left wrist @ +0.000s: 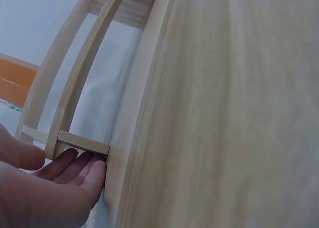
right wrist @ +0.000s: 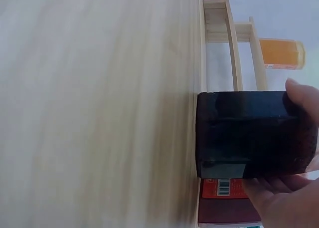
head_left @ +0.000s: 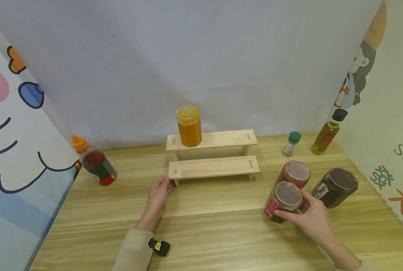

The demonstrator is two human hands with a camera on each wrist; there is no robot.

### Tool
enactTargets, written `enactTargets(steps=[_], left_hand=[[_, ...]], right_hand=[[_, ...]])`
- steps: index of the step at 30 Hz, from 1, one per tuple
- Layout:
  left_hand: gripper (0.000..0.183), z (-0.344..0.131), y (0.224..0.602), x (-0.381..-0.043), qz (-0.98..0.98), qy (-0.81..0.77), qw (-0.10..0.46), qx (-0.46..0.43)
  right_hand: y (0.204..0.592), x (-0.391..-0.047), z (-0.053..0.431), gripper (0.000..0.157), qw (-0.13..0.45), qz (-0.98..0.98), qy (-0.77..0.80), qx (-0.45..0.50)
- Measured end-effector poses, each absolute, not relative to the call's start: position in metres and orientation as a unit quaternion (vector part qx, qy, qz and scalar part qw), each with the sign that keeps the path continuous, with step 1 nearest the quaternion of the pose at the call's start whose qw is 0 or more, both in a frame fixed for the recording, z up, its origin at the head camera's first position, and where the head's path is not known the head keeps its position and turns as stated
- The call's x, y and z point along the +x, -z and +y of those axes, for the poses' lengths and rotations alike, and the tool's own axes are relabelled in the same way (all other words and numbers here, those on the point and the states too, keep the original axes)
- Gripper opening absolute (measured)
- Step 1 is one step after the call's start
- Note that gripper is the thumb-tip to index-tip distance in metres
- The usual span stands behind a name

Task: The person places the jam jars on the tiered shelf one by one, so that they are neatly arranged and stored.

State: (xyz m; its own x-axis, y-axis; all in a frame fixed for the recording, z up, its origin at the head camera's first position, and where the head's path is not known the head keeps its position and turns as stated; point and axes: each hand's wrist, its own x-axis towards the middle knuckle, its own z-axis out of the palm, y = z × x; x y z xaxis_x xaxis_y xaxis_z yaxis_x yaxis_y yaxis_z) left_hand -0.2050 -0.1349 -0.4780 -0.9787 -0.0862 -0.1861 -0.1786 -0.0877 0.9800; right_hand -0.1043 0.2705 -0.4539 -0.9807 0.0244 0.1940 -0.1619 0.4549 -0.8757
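A two-step wooden rack stands mid-table. At the left end of its lower board, my left hand holds on, thumb at the board's top side and fingers beneath by the leg. My right hand grips a dark jar with a pink-red label between thumb and fingers. This jar appears upright at table level; whether its base touches is unclear. Just behind it is a reddish jar, partly hidden. A darker jar with a white label stands right of the right hand.
On the rack's upper board sits a honey-coloured jar. A sauce bottle with an orange cap stands at the left. Toward the back right are a small green-capped shaker and an oil bottle. A pale backdrop closes the rear.
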Motion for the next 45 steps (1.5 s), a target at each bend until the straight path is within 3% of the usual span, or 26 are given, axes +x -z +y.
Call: enactTargets(steps=[19, 31, 39, 45], left_hand=[[0.039, -0.133, 0.477, -0.206, 0.671, -0.734, 0.03, -0.101], [0.039, -0.136, 0.474, -0.204, 0.674, -0.731, 0.028, -0.103], [0.039, -0.136, 0.475, -0.202, 0.672, -0.733, 0.029, -0.102], [0.038, -0.135, 0.476, -0.202, 0.671, -0.734, 0.021, -0.1]], right_hand=[[0.438, -0.12, 0.246, 0.074, 0.083, -0.829, -0.551, 0.042], [0.392, -0.159, 0.214, 0.073, 0.118, -0.816, -0.561, 0.074], [0.369, -0.193, 0.2, 0.064, 0.105, -0.801, -0.583, 0.092], [0.356, -0.219, 0.19, 0.069, 0.094, -0.795, -0.595, 0.07]])
